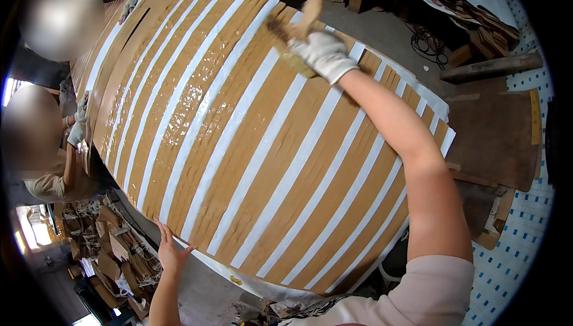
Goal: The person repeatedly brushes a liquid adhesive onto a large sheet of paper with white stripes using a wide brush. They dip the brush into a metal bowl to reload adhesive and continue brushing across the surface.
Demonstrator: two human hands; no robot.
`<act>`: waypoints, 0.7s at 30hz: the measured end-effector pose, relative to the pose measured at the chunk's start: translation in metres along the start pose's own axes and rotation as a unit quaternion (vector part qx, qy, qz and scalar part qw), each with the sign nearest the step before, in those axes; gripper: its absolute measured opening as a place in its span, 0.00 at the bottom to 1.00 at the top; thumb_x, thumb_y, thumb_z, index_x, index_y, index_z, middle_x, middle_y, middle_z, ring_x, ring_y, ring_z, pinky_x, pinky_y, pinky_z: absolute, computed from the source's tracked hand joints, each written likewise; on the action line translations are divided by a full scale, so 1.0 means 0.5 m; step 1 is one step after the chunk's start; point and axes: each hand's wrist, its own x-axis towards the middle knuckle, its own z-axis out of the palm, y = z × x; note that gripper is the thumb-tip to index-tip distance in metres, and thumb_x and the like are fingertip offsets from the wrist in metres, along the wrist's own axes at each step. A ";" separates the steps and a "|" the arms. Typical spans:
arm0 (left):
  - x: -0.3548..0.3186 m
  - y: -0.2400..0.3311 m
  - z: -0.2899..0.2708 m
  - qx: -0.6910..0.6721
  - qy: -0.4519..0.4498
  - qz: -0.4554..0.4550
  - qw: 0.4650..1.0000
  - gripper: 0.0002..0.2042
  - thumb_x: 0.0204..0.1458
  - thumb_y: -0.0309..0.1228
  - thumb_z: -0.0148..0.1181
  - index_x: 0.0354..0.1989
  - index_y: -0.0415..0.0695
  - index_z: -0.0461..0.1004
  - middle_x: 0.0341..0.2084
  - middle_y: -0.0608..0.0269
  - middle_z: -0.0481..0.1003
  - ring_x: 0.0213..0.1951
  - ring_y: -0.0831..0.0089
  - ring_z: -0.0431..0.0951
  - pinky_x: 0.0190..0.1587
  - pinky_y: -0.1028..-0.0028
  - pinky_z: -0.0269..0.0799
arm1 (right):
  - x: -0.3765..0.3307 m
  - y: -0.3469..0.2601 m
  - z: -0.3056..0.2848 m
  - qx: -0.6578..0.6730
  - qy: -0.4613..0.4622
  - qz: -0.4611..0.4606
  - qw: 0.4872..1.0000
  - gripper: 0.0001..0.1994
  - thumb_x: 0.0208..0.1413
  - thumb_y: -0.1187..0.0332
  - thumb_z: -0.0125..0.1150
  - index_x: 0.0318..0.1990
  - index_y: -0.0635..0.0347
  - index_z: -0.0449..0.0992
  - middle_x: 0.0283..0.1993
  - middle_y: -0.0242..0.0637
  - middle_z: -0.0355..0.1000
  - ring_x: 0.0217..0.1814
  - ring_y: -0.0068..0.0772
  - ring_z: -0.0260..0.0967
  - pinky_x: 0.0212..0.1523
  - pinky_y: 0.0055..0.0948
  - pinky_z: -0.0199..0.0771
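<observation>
My right hand, in a white glove, reaches to the far edge of a large board covered in brown strips with white bands between them. Its fingers are closed around a wide brush with a wooden handle; motion blurs the brush and its bristles lie against the strips. Bare, my left hand rests at the board's near left edge, its fingers apart and holding nothing. A wet gloss shines over the left and middle strips, while those on the right look dull.
Co-workers stand at the left and far edges, their gloved hands on or near the board. Bundles of brown pieces are stacked at lower left. A brown panel, a wooden beam and a coiled black cable lie to the right.
</observation>
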 end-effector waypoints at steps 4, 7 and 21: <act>-0.002 -0.011 0.021 -0.037 0.045 0.040 0.998 0.63 0.26 0.43 0.81 0.71 0.35 0.45 0.73 0.47 0.44 0.60 0.48 0.69 0.55 0.66 0.73 | 0.025 0.053 -0.097 -0.029 0.042 0.084 0.995 0.34 0.54 0.33 0.51 0.40 0.61 0.77 0.40 0.52 0.76 0.47 0.54 0.73 0.49 0.43 0.71; -0.003 -0.018 0.020 -0.040 0.057 0.048 0.996 0.61 0.29 0.43 0.80 0.71 0.35 0.45 0.72 0.47 0.45 0.61 0.49 0.68 0.54 0.66 0.73 | 0.036 0.032 -0.088 -0.027 0.122 -0.055 0.991 0.24 0.60 0.43 0.52 0.51 0.51 0.77 0.46 0.45 0.78 0.50 0.48 0.74 0.50 0.41 0.71; -0.013 -0.041 0.035 -0.056 0.026 0.007 0.998 0.61 0.34 0.49 0.77 0.72 0.35 0.43 0.73 0.51 0.43 0.53 0.53 0.75 0.47 0.66 0.77 | -0.603 -0.520 0.166 0.023 -0.101 -0.398 0.912 0.16 0.55 0.60 0.58 0.52 0.48 0.73 0.29 0.34 0.73 0.31 0.35 0.74 0.24 0.35 0.74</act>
